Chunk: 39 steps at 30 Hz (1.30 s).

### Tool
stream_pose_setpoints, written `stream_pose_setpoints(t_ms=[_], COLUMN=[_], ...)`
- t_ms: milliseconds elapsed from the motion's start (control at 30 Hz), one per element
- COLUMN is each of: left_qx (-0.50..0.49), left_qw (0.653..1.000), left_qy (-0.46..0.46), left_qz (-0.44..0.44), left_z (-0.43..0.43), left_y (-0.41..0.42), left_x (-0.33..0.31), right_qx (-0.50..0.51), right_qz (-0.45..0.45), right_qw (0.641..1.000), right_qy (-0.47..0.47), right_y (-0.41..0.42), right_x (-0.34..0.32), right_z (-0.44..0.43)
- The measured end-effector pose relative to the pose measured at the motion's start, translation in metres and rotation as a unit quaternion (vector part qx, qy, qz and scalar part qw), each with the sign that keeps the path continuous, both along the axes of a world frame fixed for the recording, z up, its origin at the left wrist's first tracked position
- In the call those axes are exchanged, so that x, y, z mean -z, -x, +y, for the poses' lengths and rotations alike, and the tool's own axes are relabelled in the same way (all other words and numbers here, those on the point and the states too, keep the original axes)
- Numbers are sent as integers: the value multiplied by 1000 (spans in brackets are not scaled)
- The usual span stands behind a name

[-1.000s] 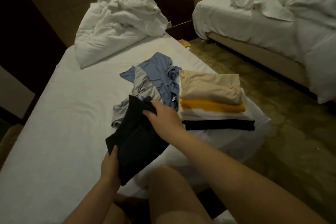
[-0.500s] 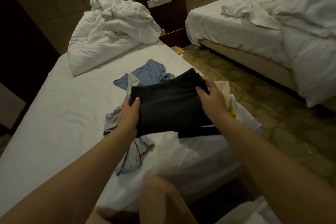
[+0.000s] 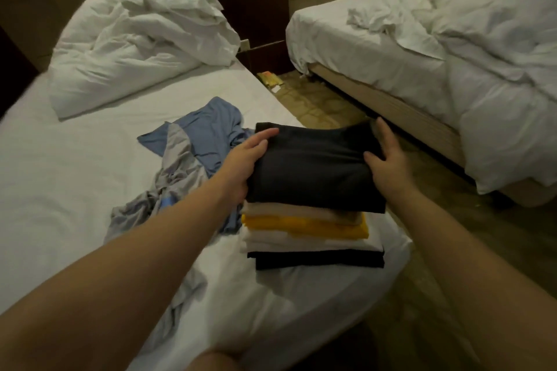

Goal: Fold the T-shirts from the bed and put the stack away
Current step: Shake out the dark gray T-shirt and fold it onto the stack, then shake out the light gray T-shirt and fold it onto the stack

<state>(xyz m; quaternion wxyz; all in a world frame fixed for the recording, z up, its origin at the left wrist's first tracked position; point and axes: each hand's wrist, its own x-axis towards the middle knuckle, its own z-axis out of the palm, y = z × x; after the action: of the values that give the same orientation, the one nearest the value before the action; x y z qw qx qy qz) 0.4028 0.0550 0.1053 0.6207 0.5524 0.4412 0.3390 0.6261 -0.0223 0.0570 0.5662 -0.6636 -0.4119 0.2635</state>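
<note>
Left grip (image 3: 250,159) and right grip (image 3: 388,159) both clasp the folded black T-shirt (image 3: 313,172) between them, atop the stack (image 3: 301,226) just beneath: soft, light, floppy, probably best supported under both side edges.

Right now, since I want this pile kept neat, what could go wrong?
1. The folded black T-shirt, held by the left hand and right hand, overhangs the stack of folded shirts; it may slump when released.
2. The stack stands near the edge of the white bed, so a nudge could tip it to the floor.
</note>
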Motion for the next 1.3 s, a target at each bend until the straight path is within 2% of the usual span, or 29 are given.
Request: stream_pose_setpoints(t_ms=[100,167,233,300,367,433,500,567,633,667,700,767,833,900,1000,1100,1200,1300], left_qx=[-30,-37,-46,-49,-33,-6,9,-26,-47,-20,22,94,109,90,83,37,-40,-83], left_qw=[999,995,990,990,990,984,961,907,855,842,838,836,826,817,817,860,903,913], left_qy=[-15,-25,-7,18,26,7,-77,-207,-329,-367,-375,-347,-308,-303,-291,-283,-287,-278], left_qz=[29,90,130,128,131,176,265,367,397,396,396,414,460,482,491,422,316,286], left_z=[27,31,29,30,35,43,48,46,40,37,34,33,37,38,29,17,2,-16], left_y=[6,10,13,16,20,23,21,14,3,-3,-8,-7,5,14,13,15,38,81], left_x=[17,32,51,64,68,66,58,47,39,42,49,75,102,115,105,81,59,58], right_qx=[-20,-28,-27,-11,11,14,21,40,31,7,-31,-114,-152,-145,-147,-109,-46,-46], right_qz=[39,39,-11,-63,-86,-115,-160,-232,-301,-325,-341,-332,-308,-306,-310,-324,-344,-340], right_qw=[999,998,994,986,982,975,964,947,935,932,927,912,900,902,899,905,930,938], right_qy=[6,37,102,152,168,190,211,218,184,162,156,213,269,268,271,253,123,-35], right_y=[5,11,20,31,38,39,38,44,61,71,80,96,106,112,116,116,134,182], right_x=[10,24,46,65,67,59,46,29,10,3,2,13,35,48,42,23,-1,-14], right_z=[19,28,30,28,30,35,36,35,39,43,47,53,52,51,50,39,20,7])
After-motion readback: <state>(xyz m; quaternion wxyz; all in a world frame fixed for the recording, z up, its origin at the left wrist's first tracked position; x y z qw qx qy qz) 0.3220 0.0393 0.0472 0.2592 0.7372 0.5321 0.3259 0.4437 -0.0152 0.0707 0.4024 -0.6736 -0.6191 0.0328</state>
